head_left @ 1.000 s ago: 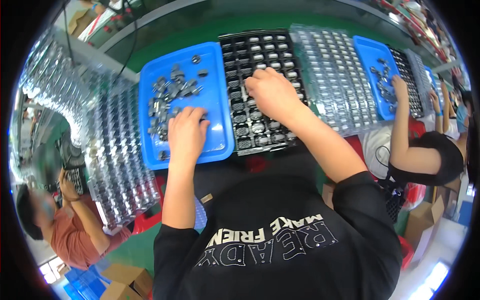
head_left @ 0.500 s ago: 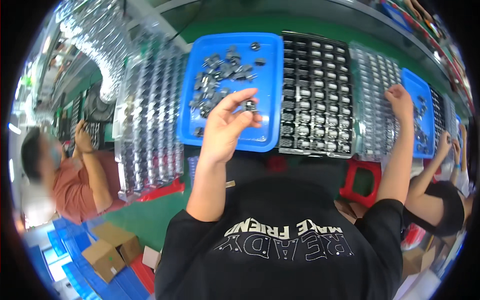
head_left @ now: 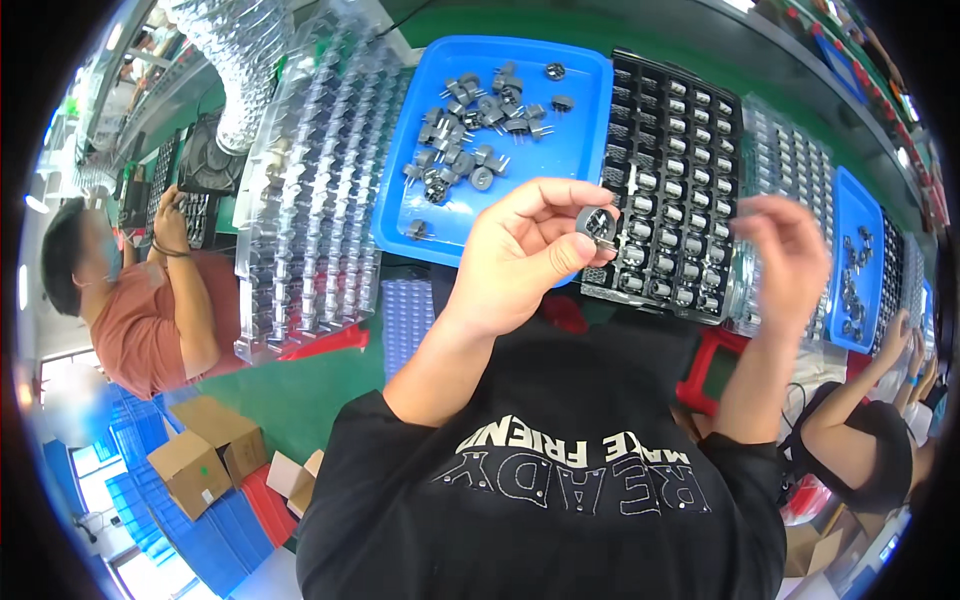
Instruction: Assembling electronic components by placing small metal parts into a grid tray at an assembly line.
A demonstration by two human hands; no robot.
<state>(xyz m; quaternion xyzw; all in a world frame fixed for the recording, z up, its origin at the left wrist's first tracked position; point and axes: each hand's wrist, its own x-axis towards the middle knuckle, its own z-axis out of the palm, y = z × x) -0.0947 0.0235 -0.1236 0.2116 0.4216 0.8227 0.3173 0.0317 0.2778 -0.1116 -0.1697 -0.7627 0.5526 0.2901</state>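
My left hand (head_left: 530, 250) is pinching a small dark grey round part (head_left: 597, 226) by its edge, between thumb and fingers. The face of this part shows a metallic inside. It is held over the right rim of the blue tray (head_left: 395, 215), beside the black tray (head_left: 715, 310). Loose grey round parts (head_left: 482, 178), several with thin metal pins, lie in the blue tray. To the right, my right hand (head_left: 790, 260) hovers at the right edge of the black tray, smeared by motion; whether its fingers hold anything does not show.
Silvery cylinders sit in rows in the black tray. Clear plastic trays (head_left: 310, 190) are at the left, another (head_left: 800, 150) at the right. Beyond is a second blue tray (head_left: 840, 330). Co-workers sit at both sides. A red stool (head_left: 700, 375) stands below the bench.
My left hand has moved right with the round part, from over the blue tray to its right rim. My right hand has come down and slightly left, toward the black tray. The view has shifted.
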